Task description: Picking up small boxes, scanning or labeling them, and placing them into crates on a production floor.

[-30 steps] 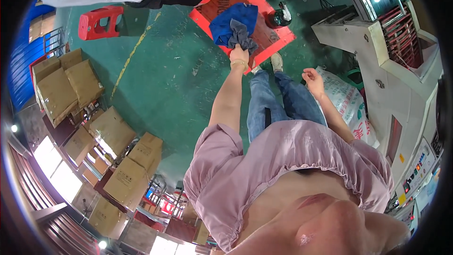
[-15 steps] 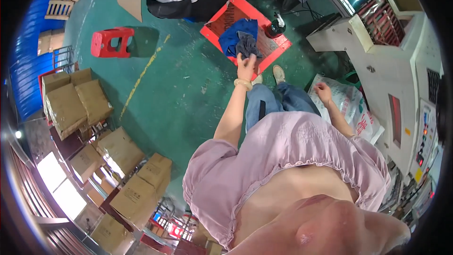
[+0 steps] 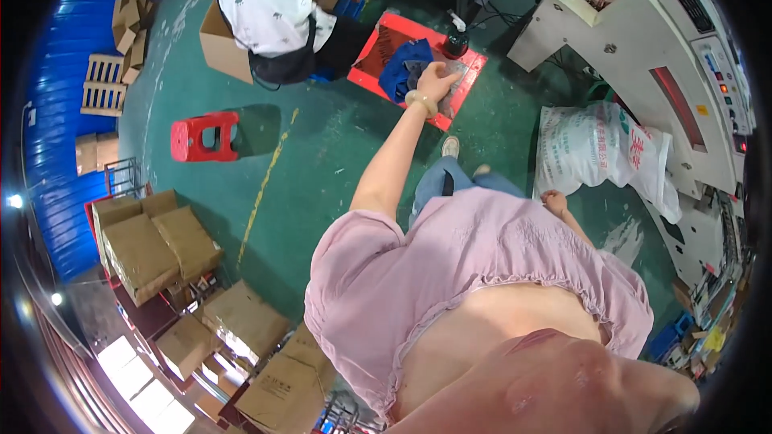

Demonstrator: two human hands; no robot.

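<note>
My left hand, with a pale bangle at the wrist, reaches over a red-edged low stand. Its fingers are bent but apart, and nothing shows in them. Just left of this hand lie a blue cloth and a dark grey cloth, the grey one partly hidden by the hand. Near the stand's far right edge a dark bottle with a white pump top stands upright. My right hand hangs low beside my hip, fingers loosely bent, holding nothing visible, close to a white woven sack.
Another person in a white patterned shirt is beyond the stand, beside a cardboard box. A red stool sits on the green floor at left. Cartons are stacked on the lower left. A large pale machine fills the right side.
My left hand has come off the dark grey cloth and moved right across the stand. My right hand has dropped closer to my hip. The whole view has shifted.
</note>
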